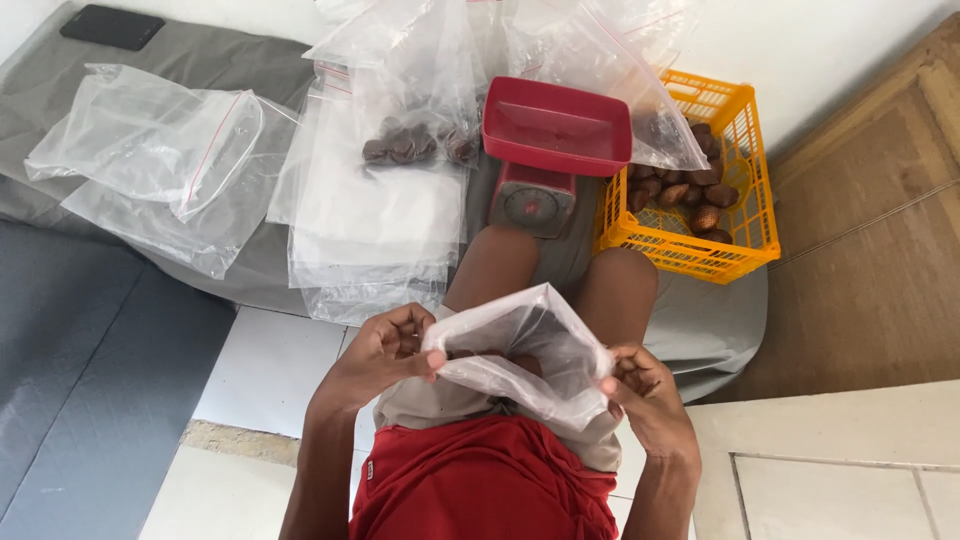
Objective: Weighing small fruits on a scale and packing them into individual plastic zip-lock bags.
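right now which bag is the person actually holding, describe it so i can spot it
Start at the yellow basket of brown fruit, then come down past the red scale to the person's lap. The clear plastic bag there is pulled open between the left hand and right hand; the other bags lie on the grey cloth.

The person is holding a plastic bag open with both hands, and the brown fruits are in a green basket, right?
Not quite. The basket is yellow-orange, not green, as the head view shows. The rest holds: the left hand and right hand hold the plastic bag open, and the brown fruits are in the basket.
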